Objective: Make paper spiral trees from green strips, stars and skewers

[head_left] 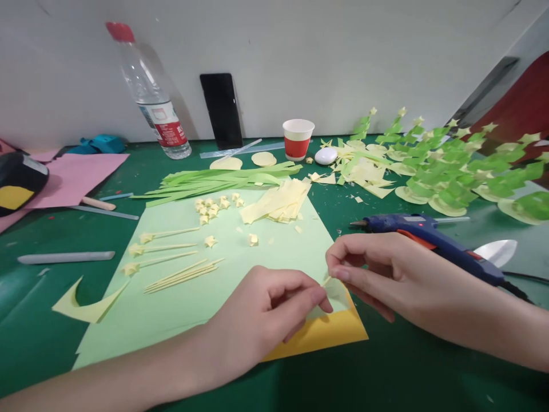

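Between the fingertips of both hands runs a thin pale yellow paper piece (326, 281), mostly hidden by the fingers. My left hand (285, 303) pinches its lower end over the green sheet (240, 274). On the other end, the thumb and forefinger of my right hand (373, 269) are pressed together. Left of my hands lie several rolled paper sticks (182, 276) and three star-tipped sticks (167, 247). Folded paper stars (210, 208) sit in a cluster, with single stars (253, 240) nearer me. A stack of pale yellow strips (278, 203) rests at the sheet's upper right.
A blue glue gun (437, 240) lies beside my right hand. Behind are green strips (214, 182), a paper cup (298, 140), a phone (222, 111) and a bottle (158, 109). Green paper plants with stars (463, 166) stand at right. A yellow sheet (330, 333) shows underneath.
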`<state>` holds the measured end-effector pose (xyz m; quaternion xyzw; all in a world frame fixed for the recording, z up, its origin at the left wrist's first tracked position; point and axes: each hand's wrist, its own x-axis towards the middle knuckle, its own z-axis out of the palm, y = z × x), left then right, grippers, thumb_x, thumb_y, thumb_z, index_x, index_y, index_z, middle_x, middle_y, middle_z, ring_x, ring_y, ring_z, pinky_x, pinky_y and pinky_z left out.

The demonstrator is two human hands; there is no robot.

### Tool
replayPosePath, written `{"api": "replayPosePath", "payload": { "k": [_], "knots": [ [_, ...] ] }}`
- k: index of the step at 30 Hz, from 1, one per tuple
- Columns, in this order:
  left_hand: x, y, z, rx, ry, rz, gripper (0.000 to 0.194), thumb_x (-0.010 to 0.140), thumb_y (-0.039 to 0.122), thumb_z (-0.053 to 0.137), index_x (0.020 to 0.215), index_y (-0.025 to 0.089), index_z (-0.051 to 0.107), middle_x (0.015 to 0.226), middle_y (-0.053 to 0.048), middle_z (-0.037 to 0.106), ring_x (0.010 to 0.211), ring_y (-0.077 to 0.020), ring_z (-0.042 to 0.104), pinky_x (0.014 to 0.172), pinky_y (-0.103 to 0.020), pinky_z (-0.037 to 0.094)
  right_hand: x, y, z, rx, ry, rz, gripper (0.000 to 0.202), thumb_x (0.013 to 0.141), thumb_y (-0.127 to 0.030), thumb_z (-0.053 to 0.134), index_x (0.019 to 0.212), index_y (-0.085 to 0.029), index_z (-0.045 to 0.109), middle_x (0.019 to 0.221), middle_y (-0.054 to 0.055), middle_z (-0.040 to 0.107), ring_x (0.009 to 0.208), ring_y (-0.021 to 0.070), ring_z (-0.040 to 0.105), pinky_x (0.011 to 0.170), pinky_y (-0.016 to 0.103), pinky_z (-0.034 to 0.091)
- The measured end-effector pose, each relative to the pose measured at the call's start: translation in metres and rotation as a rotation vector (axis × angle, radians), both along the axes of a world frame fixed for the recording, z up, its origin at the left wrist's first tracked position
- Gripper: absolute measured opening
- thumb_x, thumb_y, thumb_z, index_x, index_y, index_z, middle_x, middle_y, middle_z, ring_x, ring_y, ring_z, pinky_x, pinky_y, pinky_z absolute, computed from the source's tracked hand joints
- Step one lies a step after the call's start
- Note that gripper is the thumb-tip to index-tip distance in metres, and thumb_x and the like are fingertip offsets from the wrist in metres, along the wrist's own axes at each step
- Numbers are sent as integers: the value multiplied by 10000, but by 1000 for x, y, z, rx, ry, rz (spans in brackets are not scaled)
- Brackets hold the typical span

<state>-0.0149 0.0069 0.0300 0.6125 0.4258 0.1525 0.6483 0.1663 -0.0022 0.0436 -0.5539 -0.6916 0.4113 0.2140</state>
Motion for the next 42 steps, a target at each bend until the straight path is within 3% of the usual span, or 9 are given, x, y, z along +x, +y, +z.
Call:
{"api": "replayPosePath", "payload": {
  "k": [5, 13, 22, 27, 30, 32, 33, 36, 42],
  "knots": [
    [-1, 0, -1, 0, -69, 32, 244, 815, 305, 435, 697, 150, 582, 422, 83, 324, 402, -64, 272, 417, -209, 219, -5, 2, 4, -77, 83, -18, 312, 788, -454, 508, 710, -176, 626, 489, -29, 477, 404, 73, 438, 359, 171, 351],
    [-2, -1, 5, 37, -34, 15, 255, 815, 317, 429, 694, 158, 587, 424, 85, 312, 393, -63, 271, 415, -219, 205, -8, 8, 15, -279, 182, 36, 145, 763, -272, 578, 676, -156, 582, 450, -70, 421, 357, 30, 351, 350, 130, 323],
    [0, -7, 4, 87, 14, -62, 280, 823, 339, 422, 705, 147, 588, 417, 81, 346, 394, -68, 297, 429, -204, 242, -10, -5, 16, -59, 174, 59, 141, 763, -162, 540, 626, -142, 562, 557, -47, 489, 451, 34, 353, 409, 157, 271],
    [-4, -10, -6, 84, 15, -72, 292, 836, 331, 409, 686, 145, 577, 404, 78, 354, 384, -69, 308, 441, -196, 261, 3, -10, 16, 150, -66, 99, 279, 869, -296, 401, 721, -163, 597, 740, 26, 600, 672, 123, 519, 578, 223, 390],
    [-8, -10, -13, 90, 33, -87, 300, 843, 327, 397, 698, 143, 583, 403, 76, 354, 380, -72, 305, 442, -202, 249, 35, -8, 11, 366, -409, -45, 392, 869, -414, 310, 908, -153, 600, 992, 116, 582, 887, 242, 534, 707, 347, 421],
    [-11, -8, -18, 123, 54, -78, 310, 846, 333, 385, 702, 145, 585, 402, 78, 333, 380, -75, 290, 438, -213, 223, 60, -6, 3, 383, -737, -271, 445, 815, -470, 343, 950, -121, 586, 1021, 173, 555, 958, 336, 495, 758, 450, 402],
    [-12, -7, -20, 144, 65, -72, 312, 847, 332, 380, 701, 147, 584, 402, 78, 320, 382, -78, 281, 435, -220, 206, 71, -5, -3, 345, -781, -302, 461, 784, -480, 376, 906, -90, 589, 965, 208, 560, 926, 374, 497, 753, 496, 389],
    [-14, -4, -26, 181, 88, -81, 320, 839, 341, 375, 697, 151, 590, 406, 78, 292, 385, -84, 261, 429, -236, 176, 95, 1, -20, 222, -786, -332, 344, 723, -437, 442, 759, -126, 584, 775, 176, 594, 683, 316, 563, 593, 437, 443],
    [-16, -4, -30, 125, 34, -42, 334, 820, 378, 386, 690, 148, 591, 374, 82, 322, 364, -80, 283, 458, -228, 251, 103, 9, -26, 152, -656, -431, 230, 701, -384, 413, 771, -199, 532, 813, 99, 634, 734, 255, 597, 629, 337, 479]
  ]
}}
